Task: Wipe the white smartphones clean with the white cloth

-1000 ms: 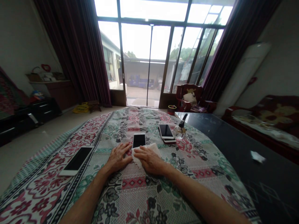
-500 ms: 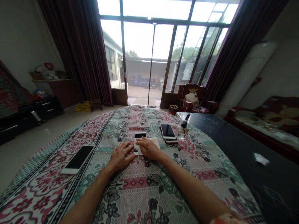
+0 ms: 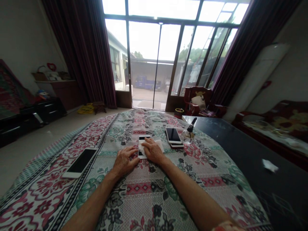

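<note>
A white smartphone lies face up on the patterned tablecloth, its middle covered. My right hand presses a thin white cloth onto its screen with the fingertips; whether it is fabric or paper I cannot tell. Spread flat at the phone's left edge is my left hand, its fingertips and thumb touching the side and lower corner. To the right, another white smartphone rests on top of a further phone. A larger white phone with a dark screen lies off to the left.
Beside the stacked phones stands a clear bottle with a black top. The tablecloth covers the round table. A black table adjoins on the right, bearing a crumpled white piece. A wooden chair stands behind.
My right hand has slid the white cloth slightly on the screen, its fingertips now farther up and right. More of the phone's lower left shows. My left hand stays put.
</note>
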The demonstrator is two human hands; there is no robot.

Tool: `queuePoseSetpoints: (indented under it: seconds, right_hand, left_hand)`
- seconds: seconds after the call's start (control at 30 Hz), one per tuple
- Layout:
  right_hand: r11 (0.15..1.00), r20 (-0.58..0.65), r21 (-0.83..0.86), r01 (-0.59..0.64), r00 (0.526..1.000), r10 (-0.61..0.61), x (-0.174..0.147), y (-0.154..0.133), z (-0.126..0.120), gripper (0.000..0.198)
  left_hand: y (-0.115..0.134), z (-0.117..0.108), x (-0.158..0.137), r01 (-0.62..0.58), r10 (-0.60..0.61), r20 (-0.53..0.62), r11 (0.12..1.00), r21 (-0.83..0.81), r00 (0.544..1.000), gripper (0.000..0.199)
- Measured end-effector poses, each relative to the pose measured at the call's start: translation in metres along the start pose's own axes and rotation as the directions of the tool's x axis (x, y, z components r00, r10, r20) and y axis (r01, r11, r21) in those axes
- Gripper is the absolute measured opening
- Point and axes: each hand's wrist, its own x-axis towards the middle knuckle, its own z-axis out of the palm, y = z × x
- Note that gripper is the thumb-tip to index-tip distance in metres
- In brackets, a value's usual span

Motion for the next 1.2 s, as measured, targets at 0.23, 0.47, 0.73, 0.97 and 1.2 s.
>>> queuePoseSetpoints:
  seconds: [0.23,0.47,0.73,0.97,1.2]
  right_hand:
    - [0.999,0.016,0.027,-0.026,1.0,0.026,0.001,-0.005,0.003,0.029]
    - [0.997,-0.03,0.027,0.066,0.997,-0.065,-0.005,-0.013,0.0,0.025]
    - [0.991,0.062,0.046,0.128,0.989,-0.131,0.008,-0.006,0.0,0.028]
    - [0.998,0.106,-0.031,0.057,0.993,-0.053,0.042,0.01,0.005,0.027]
    - [0.998,0.173,-0.061,-0.007,0.985,0.018,0.064,0.024,0.014,0.03]
  left_hand:
    - [0.004,-0.004,-0.002,-0.018,0.018,0.017,1.0,0.01,1.0,0.031]
    - [0.004,-0.003,-0.002,-0.017,0.017,0.013,1.0,0.021,1.0,0.04]
    - [0.007,-0.008,0.0,-0.014,0.012,0.073,1.0,0.024,0.997,0.037]
    - [0.004,-0.006,0.001,-0.011,0.009,0.079,1.0,0.029,0.997,0.038]
    - [0.006,-0.008,0.001,-0.006,0.003,0.09,1.0,0.023,0.996,0.041]
